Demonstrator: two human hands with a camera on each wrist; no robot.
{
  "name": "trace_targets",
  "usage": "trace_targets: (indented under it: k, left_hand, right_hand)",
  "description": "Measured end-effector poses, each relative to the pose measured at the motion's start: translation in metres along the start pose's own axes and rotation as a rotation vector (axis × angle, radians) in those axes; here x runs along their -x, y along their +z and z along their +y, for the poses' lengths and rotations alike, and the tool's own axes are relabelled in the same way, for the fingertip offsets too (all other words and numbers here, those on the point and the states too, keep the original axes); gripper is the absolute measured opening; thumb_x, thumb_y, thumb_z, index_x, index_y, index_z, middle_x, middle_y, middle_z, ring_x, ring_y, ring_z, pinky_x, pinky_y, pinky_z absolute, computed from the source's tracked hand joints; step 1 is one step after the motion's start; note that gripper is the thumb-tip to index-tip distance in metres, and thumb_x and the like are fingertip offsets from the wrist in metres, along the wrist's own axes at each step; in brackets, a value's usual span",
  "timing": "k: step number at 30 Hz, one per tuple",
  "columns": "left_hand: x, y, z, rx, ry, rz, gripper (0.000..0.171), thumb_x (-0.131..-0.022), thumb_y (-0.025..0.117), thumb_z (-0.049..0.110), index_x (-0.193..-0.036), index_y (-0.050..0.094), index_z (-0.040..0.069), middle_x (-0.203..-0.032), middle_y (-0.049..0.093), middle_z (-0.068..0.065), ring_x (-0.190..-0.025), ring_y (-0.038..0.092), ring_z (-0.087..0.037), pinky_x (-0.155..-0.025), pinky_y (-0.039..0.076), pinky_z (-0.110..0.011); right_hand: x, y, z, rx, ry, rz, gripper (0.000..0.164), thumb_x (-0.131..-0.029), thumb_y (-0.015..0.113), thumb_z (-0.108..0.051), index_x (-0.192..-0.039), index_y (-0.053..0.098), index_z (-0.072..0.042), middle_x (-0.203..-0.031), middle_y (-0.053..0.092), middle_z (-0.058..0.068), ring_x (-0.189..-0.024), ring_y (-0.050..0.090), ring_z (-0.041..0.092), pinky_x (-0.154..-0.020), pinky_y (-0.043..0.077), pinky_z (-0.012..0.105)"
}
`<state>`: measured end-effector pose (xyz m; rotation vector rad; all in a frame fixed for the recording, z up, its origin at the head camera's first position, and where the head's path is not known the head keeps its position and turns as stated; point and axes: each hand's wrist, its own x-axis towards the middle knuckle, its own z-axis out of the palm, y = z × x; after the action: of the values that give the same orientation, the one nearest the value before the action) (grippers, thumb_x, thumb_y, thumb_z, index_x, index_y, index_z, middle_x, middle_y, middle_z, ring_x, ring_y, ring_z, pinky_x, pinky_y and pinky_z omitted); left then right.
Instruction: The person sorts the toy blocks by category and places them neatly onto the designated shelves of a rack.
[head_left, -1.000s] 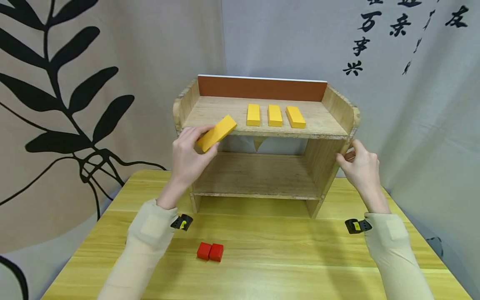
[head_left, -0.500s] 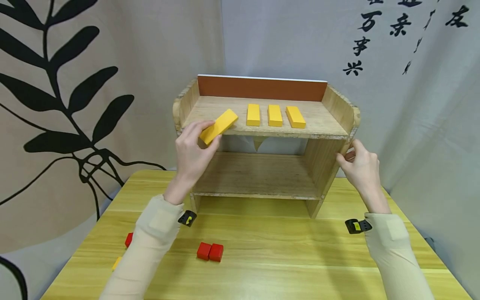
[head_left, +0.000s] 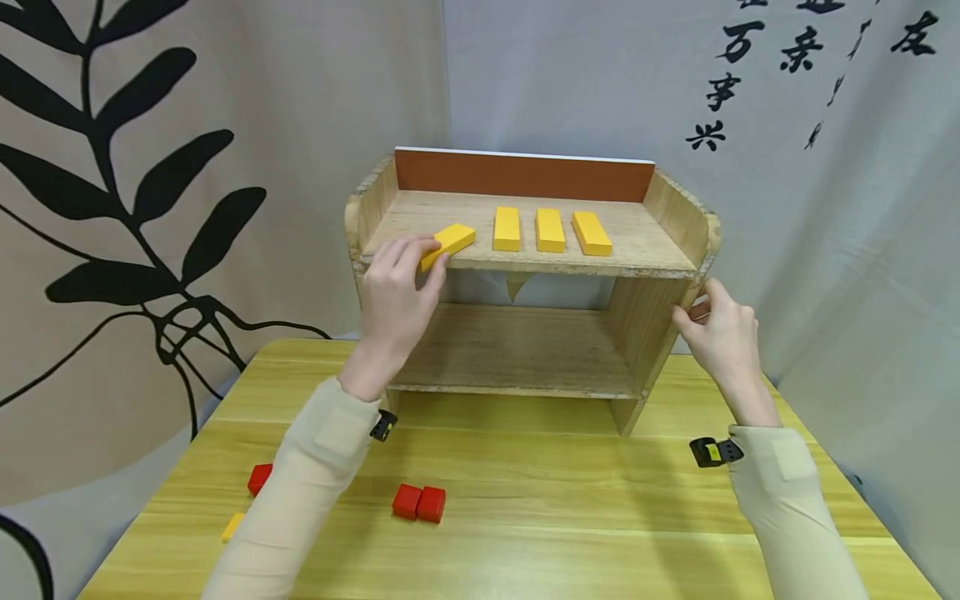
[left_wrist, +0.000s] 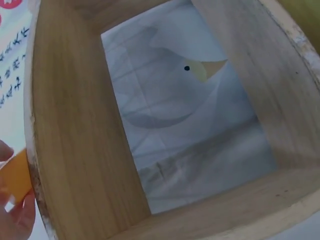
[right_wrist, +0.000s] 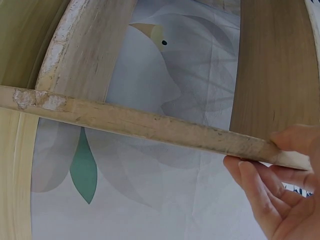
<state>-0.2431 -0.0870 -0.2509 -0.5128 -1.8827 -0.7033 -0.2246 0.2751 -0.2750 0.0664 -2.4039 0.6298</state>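
Note:
My left hand (head_left: pixel 393 296) pinches a yellow block (head_left: pixel 453 240) between thumb and fingers at the front left of a wooden shelf rack's (head_left: pixel 517 346) upper board. The block lies at a slant, and whether it touches the board I cannot tell. In the left wrist view the same yellow block (left_wrist: pixel 17 176) shows at the left edge, partly covered by fingers. To its right, three yellow blocks (head_left: pixel 550 231) lie in a row on that board. My right hand (head_left: pixel 720 346) grips the rack's right side panel (right_wrist: pixel 200 137), thumb on one face and fingers on the other.
Two red cubes (head_left: pixel 418 502) sit side by side on the wooden table (head_left: pixel 540 533) before the rack. Another red block (head_left: pixel 258 478) and a yellow block (head_left: pixel 232 527) lie partly hidden by the left sleeve. Curtains (head_left: pixel 555 75) hang behind the table.
My left hand has moved slightly right, and its yellow block has been lowered and tilted flatter toward the upper board. The right hand has stayed on the side panel.

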Motion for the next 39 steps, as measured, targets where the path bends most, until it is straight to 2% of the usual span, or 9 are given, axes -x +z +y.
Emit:
trace_targets:
  k: [4, 10, 12, 19, 23, 27, 32, 39]
  left_hand:
    - [0.004, 0.001, -0.002, -0.024, 0.074, 0.001, 0.020, -0.090, 0.060, 0.009, -0.103, 0.067, -0.004, -0.108, 0.069, -0.019, -0.102, 0.063, -0.033, -0.091, 0.051, -0.041]
    - [0.014, 0.003, -0.011, 0.005, 0.149, 0.135, 0.018, -0.086, 0.063, 0.004, -0.101, 0.066, -0.005, -0.107, 0.067, -0.019, -0.101, 0.060, -0.034, -0.089, 0.050, -0.041]
    - [0.016, 0.003, -0.013, 0.008, 0.166, 0.161, 0.018, -0.086, 0.063, 0.003, -0.102, 0.065, -0.006, -0.106, 0.066, -0.019, -0.099, 0.059, -0.033, -0.087, 0.050, -0.040]
    - [0.017, 0.003, -0.012, -0.070, 0.253, 0.175, 0.018, -0.086, 0.067, 0.007, -0.098, 0.063, -0.005, -0.100, 0.065, -0.018, -0.095, 0.062, -0.032, -0.084, 0.052, -0.040]
    - [0.017, 0.005, -0.009, -0.142, 0.331, 0.141, 0.021, -0.084, 0.069, 0.006, -0.104, 0.067, -0.002, -0.105, 0.067, -0.016, -0.101, 0.063, -0.031, -0.084, 0.051, -0.041]
    - [0.021, 0.005, -0.008, -0.232, 0.398, 0.067, 0.029, -0.087, 0.066, 0.009, -0.115, 0.067, 0.001, -0.116, 0.067, -0.015, -0.112, 0.061, -0.030, -0.090, 0.048, -0.043]
    - [0.024, 0.005, -0.007, -0.290, 0.412, 0.014, 0.033, -0.091, 0.061, 0.013, -0.122, 0.063, 0.003, -0.124, 0.064, -0.013, -0.118, 0.056, -0.029, -0.094, 0.044, -0.045]
    - [0.024, 0.007, -0.006, -0.334, 0.388, -0.064, 0.043, -0.090, 0.063, 0.017, -0.129, 0.057, 0.003, -0.131, 0.060, -0.012, -0.124, 0.053, -0.027, -0.100, 0.039, -0.051]
  right_hand:
    - [0.000, 0.000, -0.001, 0.002, 0.001, 0.002, 0.022, -0.089, 0.060, -0.017, -0.100, 0.056, 0.001, -0.081, 0.068, 0.027, -0.071, 0.067, 0.041, -0.055, 0.050, 0.046]
    - [0.000, 0.000, -0.001, 0.005, 0.010, -0.005, 0.022, -0.090, 0.060, -0.018, -0.099, 0.055, 0.001, -0.082, 0.068, 0.027, -0.072, 0.067, 0.042, -0.055, 0.050, 0.047]
    - [0.000, 0.000, -0.001, 0.006, 0.014, -0.005, 0.022, -0.090, 0.060, -0.018, -0.100, 0.055, 0.001, -0.082, 0.068, 0.027, -0.072, 0.067, 0.042, -0.057, 0.050, 0.048]
    - [0.000, 0.000, -0.001, 0.008, 0.019, -0.006, 0.022, -0.090, 0.059, -0.018, -0.100, 0.055, 0.001, -0.083, 0.069, 0.027, -0.072, 0.067, 0.040, -0.059, 0.050, 0.049]
    - [0.000, 0.000, -0.001, 0.006, 0.020, -0.006, 0.022, -0.090, 0.059, -0.018, -0.101, 0.056, 0.000, -0.082, 0.069, 0.027, -0.072, 0.067, 0.040, -0.058, 0.050, 0.048]
    - [0.000, 0.000, 0.000, 0.007, 0.020, -0.008, 0.022, -0.090, 0.059, -0.018, -0.100, 0.055, 0.000, -0.082, 0.069, 0.026, -0.072, 0.067, 0.040, -0.059, 0.050, 0.049]
    - [0.000, 0.000, -0.001, 0.008, 0.016, -0.009, 0.022, -0.090, 0.059, -0.018, -0.101, 0.055, 0.001, -0.083, 0.069, 0.027, -0.072, 0.067, 0.040, -0.058, 0.050, 0.049]
    - [0.000, 0.000, -0.001, 0.005, 0.007, -0.004, 0.022, -0.090, 0.059, -0.017, -0.103, 0.056, 0.001, -0.082, 0.068, 0.027, -0.072, 0.067, 0.041, -0.058, 0.051, 0.049]
